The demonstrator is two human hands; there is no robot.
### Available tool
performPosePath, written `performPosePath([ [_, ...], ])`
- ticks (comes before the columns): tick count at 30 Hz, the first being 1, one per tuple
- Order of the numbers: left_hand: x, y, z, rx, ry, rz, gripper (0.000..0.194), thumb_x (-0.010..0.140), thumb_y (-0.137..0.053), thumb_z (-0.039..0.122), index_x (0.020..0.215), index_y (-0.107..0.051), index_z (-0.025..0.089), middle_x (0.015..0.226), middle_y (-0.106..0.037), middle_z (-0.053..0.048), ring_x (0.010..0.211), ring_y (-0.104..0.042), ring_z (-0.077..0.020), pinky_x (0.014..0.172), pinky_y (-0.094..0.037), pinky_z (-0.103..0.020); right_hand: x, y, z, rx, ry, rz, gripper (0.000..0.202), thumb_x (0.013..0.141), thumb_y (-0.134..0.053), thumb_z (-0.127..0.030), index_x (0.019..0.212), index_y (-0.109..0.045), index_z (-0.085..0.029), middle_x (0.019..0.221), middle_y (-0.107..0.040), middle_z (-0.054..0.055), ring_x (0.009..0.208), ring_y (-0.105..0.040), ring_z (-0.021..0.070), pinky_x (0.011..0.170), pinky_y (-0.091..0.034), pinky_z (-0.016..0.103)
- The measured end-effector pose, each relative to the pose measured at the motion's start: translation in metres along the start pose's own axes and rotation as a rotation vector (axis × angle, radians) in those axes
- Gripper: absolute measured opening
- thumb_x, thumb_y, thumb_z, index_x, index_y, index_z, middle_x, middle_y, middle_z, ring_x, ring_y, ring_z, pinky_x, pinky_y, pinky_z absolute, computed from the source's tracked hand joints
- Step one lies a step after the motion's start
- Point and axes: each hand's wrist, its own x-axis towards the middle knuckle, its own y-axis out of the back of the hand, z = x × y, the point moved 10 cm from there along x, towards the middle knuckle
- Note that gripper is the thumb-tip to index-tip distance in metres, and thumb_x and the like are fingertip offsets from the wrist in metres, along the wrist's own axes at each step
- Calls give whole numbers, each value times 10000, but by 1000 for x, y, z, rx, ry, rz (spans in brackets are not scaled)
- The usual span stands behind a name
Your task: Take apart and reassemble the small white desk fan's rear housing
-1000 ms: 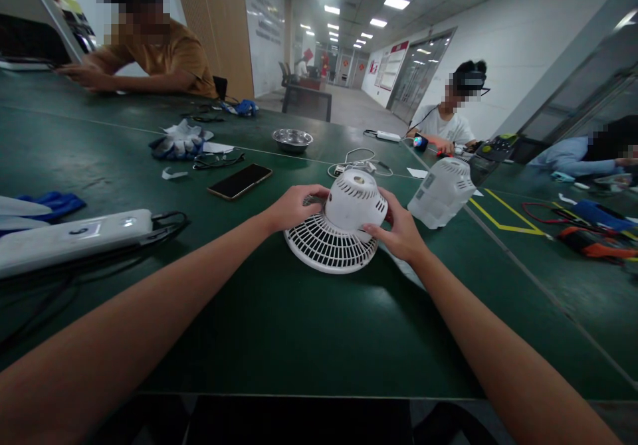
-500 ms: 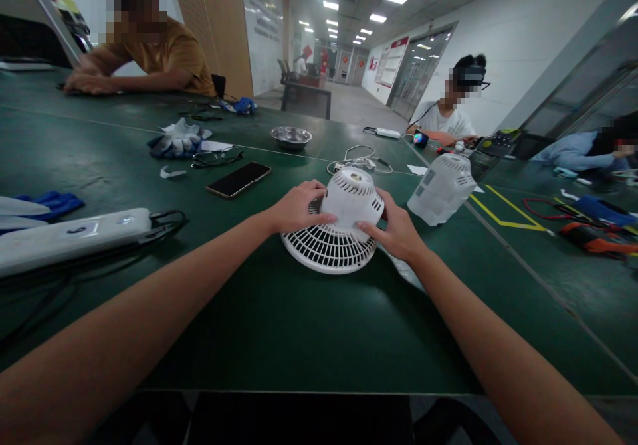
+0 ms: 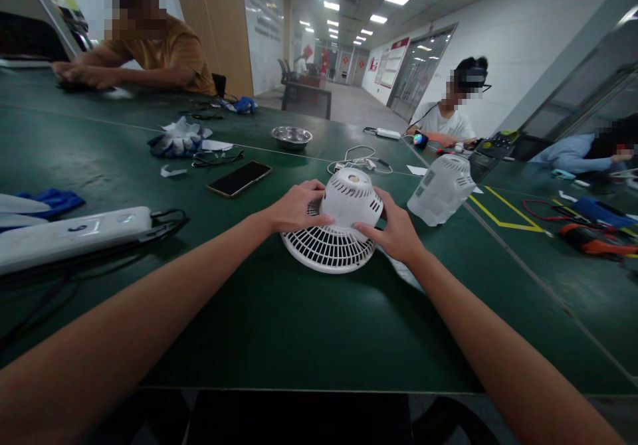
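A white fan head (image 3: 331,249) lies grille down on the green table, its rounded motor housing (image 3: 351,199) facing up. My left hand (image 3: 299,207) grips the left side of the housing, thumb across its front. On the right side, my right hand (image 3: 393,227) holds the same housing with its thumb in front and fingers behind. Something pale and flat (image 3: 401,269) lies partly under my right wrist. A white translucent plastic part (image 3: 441,189) with slots stands to the right of my hands.
Left of the fan lie a black phone (image 3: 240,178), a white power strip (image 3: 74,236) and gloves (image 3: 177,138). Behind it are a metal bowl (image 3: 292,137) and a white cable (image 3: 361,161). An orange tool (image 3: 593,239) lies at right. Several people sit around the table.
My hands and the fan head have stayed almost still, with only a very slight shift of my right thumb. The hands of the person at the far left have moved a little.
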Motion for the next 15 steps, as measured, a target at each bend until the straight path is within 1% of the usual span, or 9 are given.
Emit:
performPosePath([
  [2, 0, 0, -1, 28, 1, 1, 633, 846, -729, 677, 1278, -746, 215, 1335, -647, -153, 1238, -608, -371, 1083, -476, -566, 0, 0, -1, -36, 4, 4, 805, 822, -808, -547, 1504, -490, -259, 1427, -650, 158, 1197, -688, 386, 980, -610, 625],
  [4, -1, 0, 2, 32, -21, -3, 631, 854, -736, 654, 1303, -731, 211, 1367, -641, -158, 1244, -619, -367, 1093, -478, -556, 1, 1, -1, -99, 15, 16, 887, 781, -831, -588, 1520, -461, -266, 1415, -653, 161, 1183, -690, 411, 992, -587, 661],
  [6, -2, 2, 7, 5, -44, 10, 594, 891, -719, 589, 1343, -706, 204, 1371, -656, -160, 1236, -638, -353, 1093, -488, -534, 1, 1, 0, -130, 20, 18, 1043, 733, -850, -647, 1584, -372, -277, 1405, -662, 166, 1141, -707, 431, 994, -570, 689],
  [7, -3, 5, 8, -16, -44, 32, 573, 912, -703, 543, 1373, -686, 204, 1362, -673, -157, 1229, -649, -346, 1093, -492, -527, 1, 0, 0, -123, 16, 11, 1121, 717, -853, -674, 1619, -313, -284, 1364, -688, 162, 1086, -728, 427, 976, -575, 688],
  [9, -4, 10, 11, -74, -37, 86, 571, 948, -661, 459, 1460, -620, 209, 1375, -692, -151, 1246, -658, -340, 1114, -485, -533, -1, -4, 1, -62, -6, -23, 1214, 717, -850, -696, 1667, -211, -292, 1193, -761, 129, 914, -762, 384, 897, -613, 652],
  [11, -6, 9, 15, -160, -54, 102, 680, 956, -649, 450, 1575, -498, 212, 1473, -651, -162, 1319, -633, -356, 1154, -458, -552, -4, -9, 1, 29, -38, -70, 1194, 767, -826, -668, 1686, -160, -298, 1008, -788, 75, 766, -756, 332, 801, -645, 596],
  [12, -6, 7, 18, -203, -68, 95, 781, 944, -667, 481, 1631, -410, 213, 1544, -597, -175, 1367, -603, -373, 1175, -442, -564, -6, -12, 0, 79, -52, -95, 1156, 800, -805, -647, 1690, -152, -303, 957, -788, 57, 726, -749, 314, 756, -654, 571],
  [13, -6, 3, 21, -236, -81, 84, 913, 914, -704, 529, 1675, -310, 215, 1612, -526, -191, 1412, -566, -398, 1190, -428, -576, -7, -15, -1, 127, -65, -119, 1114, 829, -781, -628, 1692, -151, -313, 946, -787, 50, 714, -746, 305, 723, -658, 551],
  [15, -6, -2, 25, -260, -95, 75, 1199, 809, -804, 609, 1716, -122, 225, 1700, -387, -222, 1463, -504, -449, 1206, -409, -603, -10, -20, -3, 206, -80, -156, 1049, 856, -747, -602, 1691, -168, -341, 1013, -790, 61, 759, -755, 308, 691, -662, 532],
])
